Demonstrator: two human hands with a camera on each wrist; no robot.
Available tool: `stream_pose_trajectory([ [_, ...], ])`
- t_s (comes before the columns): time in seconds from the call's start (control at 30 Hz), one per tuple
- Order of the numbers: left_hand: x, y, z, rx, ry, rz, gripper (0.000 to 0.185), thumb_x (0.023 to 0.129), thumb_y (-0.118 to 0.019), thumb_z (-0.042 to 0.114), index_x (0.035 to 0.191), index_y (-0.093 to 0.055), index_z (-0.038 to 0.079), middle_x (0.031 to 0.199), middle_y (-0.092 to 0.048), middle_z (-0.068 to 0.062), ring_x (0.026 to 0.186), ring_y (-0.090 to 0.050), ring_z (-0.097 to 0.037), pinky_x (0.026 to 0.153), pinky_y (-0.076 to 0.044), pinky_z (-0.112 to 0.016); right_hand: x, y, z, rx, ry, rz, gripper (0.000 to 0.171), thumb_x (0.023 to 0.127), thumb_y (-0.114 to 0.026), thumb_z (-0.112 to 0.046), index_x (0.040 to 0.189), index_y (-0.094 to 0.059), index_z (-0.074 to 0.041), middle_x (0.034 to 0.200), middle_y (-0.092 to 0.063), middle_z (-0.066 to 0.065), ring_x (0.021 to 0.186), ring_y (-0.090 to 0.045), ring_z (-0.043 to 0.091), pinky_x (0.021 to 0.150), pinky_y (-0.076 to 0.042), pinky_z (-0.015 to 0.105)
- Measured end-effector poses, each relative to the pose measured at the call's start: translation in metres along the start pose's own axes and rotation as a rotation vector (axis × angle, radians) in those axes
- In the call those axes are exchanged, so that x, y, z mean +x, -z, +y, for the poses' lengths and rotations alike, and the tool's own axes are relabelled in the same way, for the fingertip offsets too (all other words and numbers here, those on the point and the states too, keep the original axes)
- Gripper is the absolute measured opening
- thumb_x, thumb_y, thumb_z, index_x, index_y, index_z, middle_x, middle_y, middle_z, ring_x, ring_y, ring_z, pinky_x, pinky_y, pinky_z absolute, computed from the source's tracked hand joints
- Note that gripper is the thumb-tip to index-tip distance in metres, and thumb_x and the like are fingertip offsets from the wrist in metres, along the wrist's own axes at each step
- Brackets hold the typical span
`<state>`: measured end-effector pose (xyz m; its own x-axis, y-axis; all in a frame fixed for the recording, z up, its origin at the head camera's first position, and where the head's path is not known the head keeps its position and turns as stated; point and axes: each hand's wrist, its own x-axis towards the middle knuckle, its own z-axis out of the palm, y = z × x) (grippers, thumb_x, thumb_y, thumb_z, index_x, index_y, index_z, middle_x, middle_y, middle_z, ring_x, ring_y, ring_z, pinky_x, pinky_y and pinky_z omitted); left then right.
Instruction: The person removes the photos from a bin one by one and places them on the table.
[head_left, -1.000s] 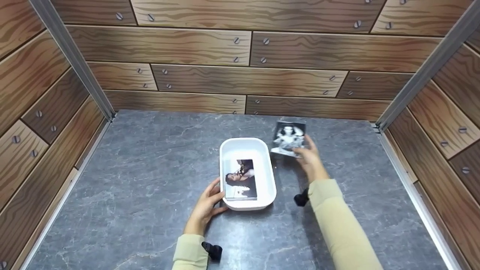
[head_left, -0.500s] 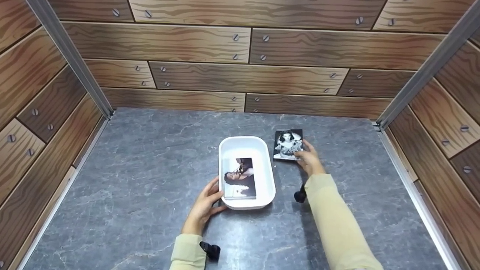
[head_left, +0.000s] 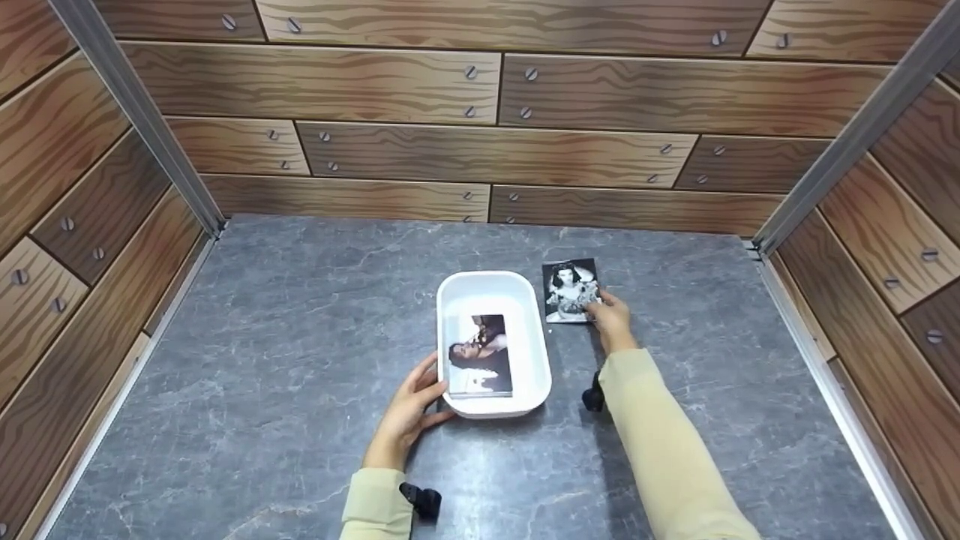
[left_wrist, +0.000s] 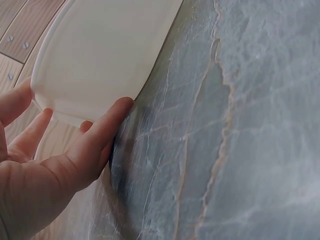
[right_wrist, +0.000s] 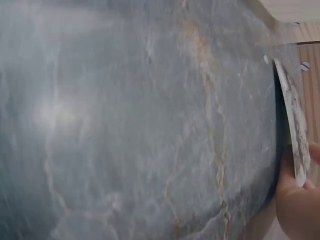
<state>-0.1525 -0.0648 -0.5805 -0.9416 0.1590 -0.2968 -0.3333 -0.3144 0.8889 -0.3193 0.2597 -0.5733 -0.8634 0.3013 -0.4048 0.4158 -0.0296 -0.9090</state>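
Note:
A white rectangular tub (head_left: 531, 360) with rounded corners stands mid-table in the head view. Inside, toward its left side, lies a colour photo card (head_left: 480, 356) showing a person with dark hair. My left hand (head_left: 411, 409) holds the tub's near left corner, its fingers spread round the rim and side; the left wrist view has the fingertips against the wall of the tub. Right of the tub, my right hand (head_left: 613, 319) pinches a black-and-white photo card (head_left: 568, 289) by its near right corner, picture up. In the right wrist view, this card appears nearly edge-on, close over the table.
The grey marbled tabletop (head_left: 300, 360) spreads under both hands. Wood-patterned panels (head_left: 420, 157) close off the back and both sides, with metal posts (head_left: 832, 150) at the corners. A black wrist camera (head_left: 422, 501) sits at the left sleeve, another black camera (head_left: 594, 394) at the right.
The right hand brings the black-and-white photo card down and nearer, then slightly left toward the tub. The left hand keeps its place on the tub; the head view shifts slightly.

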Motion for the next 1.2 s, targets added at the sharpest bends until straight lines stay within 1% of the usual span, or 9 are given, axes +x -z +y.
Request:
stream_pose_trajectory([
  [0.1, 0.000, 0.000, 0.000, -0.006, 0.002, 0.004, 0.064, 0.096, -0.054, 0.007, 0.152, -0.024, 0.005, 0.151, -0.028, -0.030, 0.124, -0.049, -0.034, 0.088, -0.056, -0.050, -0.005, 0.001, -0.003, 0.087, -0.020, -0.016, 0.063, 0.094, -0.052, -0.006, 0.150, -0.026, 0.003, 0.158, -0.025, 0.017, 0.141, -0.031, 0.024, 0.118, -0.029, 0.033],
  [0.2, -0.001, 0.001, 0.000, -0.005, 0.002, 0.007, 0.064, 0.096, -0.055, 0.008, 0.152, -0.024, 0.005, 0.151, -0.027, -0.031, 0.124, -0.048, -0.035, 0.089, -0.055, -0.051, -0.011, 0.002, -0.007, 0.146, -0.004, -0.034, 0.065, 0.095, -0.053, -0.010, 0.150, -0.022, 0.005, 0.160, -0.018, 0.017, 0.148, -0.014, 0.023, 0.122, -0.016, 0.032],
  [0.3, -0.002, 0.001, -0.001, 0.000, 0.002, 0.007, 0.064, 0.096, -0.053, 0.008, 0.152, -0.023, 0.004, 0.152, -0.026, -0.031, 0.124, -0.048, -0.036, 0.090, -0.055, -0.051, -0.017, 0.002, -0.010, 0.108, 0.021, -0.050, 0.070, 0.096, -0.056, -0.015, 0.151, -0.018, 0.005, 0.160, -0.017, 0.019, 0.148, -0.014, 0.025, 0.123, -0.014, 0.032],
  [0.43, -0.001, 0.001, -0.001, -0.001, 0.004, 0.011, 0.063, 0.096, -0.052, 0.007, 0.152, -0.023, 0.004, 0.152, -0.026, -0.032, 0.124, -0.048, -0.036, 0.090, -0.055, -0.052, -0.026, 0.003, -0.016, 0.065, 0.034, -0.055, 0.077, 0.097, -0.057, -0.022, 0.155, -0.009, -0.004, 0.161, -0.012, 0.016, 0.149, -0.013, 0.026, 0.123, -0.012, 0.034],
  [0.6, -0.001, 0.001, -0.001, -0.006, 0.014, 0.021, 0.062, 0.097, -0.052, 0.008, 0.153, -0.025, 0.006, 0.152, -0.025, -0.031, 0.130, -0.043, -0.039, 0.092, -0.054, -0.051, -0.043, 0.001, -0.030, 0.312, 0.020, -0.013, 0.085, 0.096, -0.057, -0.021, 0.157, 0.002, -0.014, 0.164, -0.002, 0.009, 0.150, -0.009, 0.022, 0.123, -0.012, 0.032],
  [0.7, -0.002, 0.002, -0.001, -0.011, 0.020, 0.025, 0.062, 0.097, -0.052, 0.008, 0.153, -0.024, 0.006, 0.153, -0.023, -0.030, 0.134, -0.038, -0.042, 0.093, -0.053, -0.052, -0.059, -0.008, -0.037, 0.443, 0.043, -0.019, 0.085, 0.095, -0.058, -0.019, 0.157, 0.001, -0.016, 0.164, -0.003, 0.009, 0.149, -0.010, 0.021, 0.123, -0.014, 0.035],
  [0.9, -0.005, 0.003, -0.001, -0.014, 0.031, 0.037, 0.062, 0.098, -0.052, 0.009, 0.153, -0.024, 0.008, 0.154, -0.024, -0.029, 0.134, -0.038, -0.041, 0.092, -0.054, -0.052, -0.096, -0.037, -0.032, 0.509, 0.227, -0.172, 0.077, 0.096, -0.049, -0.005, 0.155, 0.001, -0.005, 0.157, -0.014, 0.027, 0.146, -0.020, 0.034, 0.123, -0.015, 0.046],
  [1.03, -0.004, 0.001, -0.001, -0.016, 0.031, 0.034, 0.062, 0.097, -0.052, 0.009, 0.153, -0.025, 0.007, 0.153, -0.024, -0.030, 0.134, -0.038, -0.040, 0.091, -0.054, -0.051, -0.116, -0.054, -0.021, 0.467, 0.277, -0.255, 0.073, 0.095, -0.049, -0.002, 0.154, -0.005, -0.001, 0.155, -0.015, 0.031, 0.143, -0.024, 0.040, 0.122, -0.018, 0.048],
  [1.2, -0.003, -0.002, 0.000, -0.018, 0.024, 0.023, 0.063, 0.097, -0.053, 0.009, 0.153, -0.025, 0.007, 0.153, -0.023, -0.031, 0.135, -0.037, -0.041, 0.091, -0.054, -0.050, -0.130, -0.072, -0.004, 0.273, 0.301, -0.314, 0.073, 0.092, -0.056, -0.002, 0.152, -0.015, 0.001, 0.154, -0.022, 0.031, 0.142, -0.026, 0.041, 0.120, -0.025, 0.046],
])
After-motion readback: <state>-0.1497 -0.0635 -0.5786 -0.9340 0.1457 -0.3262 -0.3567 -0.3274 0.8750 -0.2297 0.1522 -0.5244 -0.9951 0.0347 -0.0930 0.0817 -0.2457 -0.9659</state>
